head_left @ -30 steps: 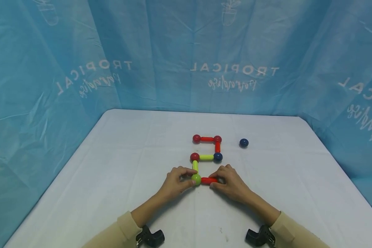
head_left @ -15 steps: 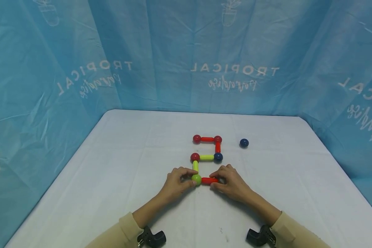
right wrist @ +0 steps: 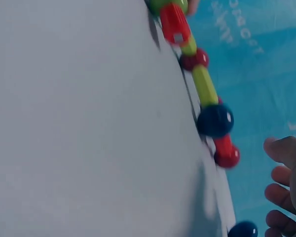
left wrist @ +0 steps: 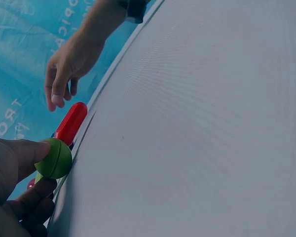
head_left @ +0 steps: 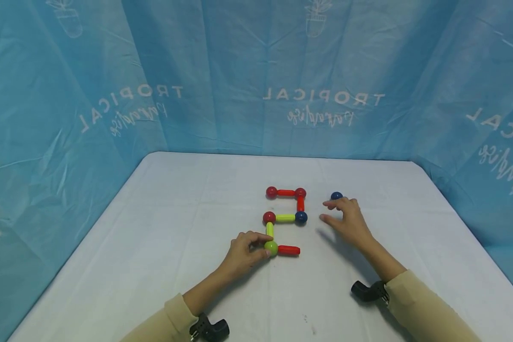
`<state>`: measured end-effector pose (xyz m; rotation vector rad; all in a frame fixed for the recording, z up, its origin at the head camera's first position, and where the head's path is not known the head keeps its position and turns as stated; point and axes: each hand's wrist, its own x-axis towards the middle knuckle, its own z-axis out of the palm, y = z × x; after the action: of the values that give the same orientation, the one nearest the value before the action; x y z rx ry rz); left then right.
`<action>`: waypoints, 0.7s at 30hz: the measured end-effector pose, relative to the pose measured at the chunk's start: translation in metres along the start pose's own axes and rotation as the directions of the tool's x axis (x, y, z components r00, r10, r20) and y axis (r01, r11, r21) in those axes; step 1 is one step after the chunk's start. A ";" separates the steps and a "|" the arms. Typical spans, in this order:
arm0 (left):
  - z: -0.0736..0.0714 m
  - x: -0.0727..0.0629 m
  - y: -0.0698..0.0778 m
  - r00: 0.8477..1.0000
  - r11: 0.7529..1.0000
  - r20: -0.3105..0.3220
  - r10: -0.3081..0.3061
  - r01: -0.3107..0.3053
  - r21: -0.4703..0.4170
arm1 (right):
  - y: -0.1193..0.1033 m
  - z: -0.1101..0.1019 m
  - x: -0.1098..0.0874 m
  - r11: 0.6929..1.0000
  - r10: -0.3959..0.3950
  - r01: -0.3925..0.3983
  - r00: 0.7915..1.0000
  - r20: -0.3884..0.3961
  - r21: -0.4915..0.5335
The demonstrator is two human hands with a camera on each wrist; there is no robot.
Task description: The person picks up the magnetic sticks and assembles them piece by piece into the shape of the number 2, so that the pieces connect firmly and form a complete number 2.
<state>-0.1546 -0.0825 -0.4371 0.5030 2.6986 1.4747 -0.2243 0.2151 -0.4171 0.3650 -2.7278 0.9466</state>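
Note:
My left hand pinches a green ball between thumb and fingers. From that ball a red rod sticks out to the right, its far end free. A yellow-green rod links the green ball to a red ball; another yellow-green rod runs on to a blue ball. Further back, a red rod joins it to a second red ball. My right hand, fingers apart and holding nothing, hovers just in front of a loose blue ball, partly covering it.
A third red ball ends the chain at the back left, on another red rod. White cloth covers the table. Blue printed curtain hangs along its back and sides.
My right hand has let go of the red rod and moved back and right to the loose blue ball. My left hand stays on the green ball.

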 end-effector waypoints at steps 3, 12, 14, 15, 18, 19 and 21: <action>0.000 0.000 0.000 1.000 1.000 0.002 -0.004 0.004 -0.003 | 0.016 -0.004 0.013 0.999 0.025 -0.026 0.997 -0.066 -0.023; 0.000 -0.001 -0.001 1.000 1.000 -0.007 -0.021 0.021 0.007 | 0.050 -0.003 0.043 0.988 0.108 -0.118 0.989 -0.098 -0.103; 0.000 0.000 0.000 1.000 1.000 -0.006 -0.022 0.022 0.004 | 0.054 -0.003 0.046 0.983 0.134 -0.142 0.988 -0.073 -0.114; 0.000 0.000 0.000 1.000 1.000 -0.006 -0.023 0.023 0.002 | 0.055 -0.002 0.047 0.981 0.145 -0.152 0.987 -0.061 -0.119; 0.001 0.000 0.001 1.000 1.000 -0.006 -0.027 0.027 0.001 | 0.058 -0.002 0.049 0.976 0.174 -0.176 0.984 -0.027 -0.131; 0.001 0.000 0.001 1.000 1.000 -0.006 -0.028 0.028 0.001 | 0.058 -0.002 0.049 0.974 0.180 -0.181 0.983 -0.018 -0.135; 0.001 0.000 0.001 1.000 1.000 -0.005 -0.027 0.027 0.001 | 0.058 -0.002 0.049 0.972 0.191 -0.190 0.982 -0.006 -0.138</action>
<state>-0.1539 -0.0814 -0.4368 0.4612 2.6993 1.4699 -0.2879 0.2532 -0.4345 0.0824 -2.8544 0.7947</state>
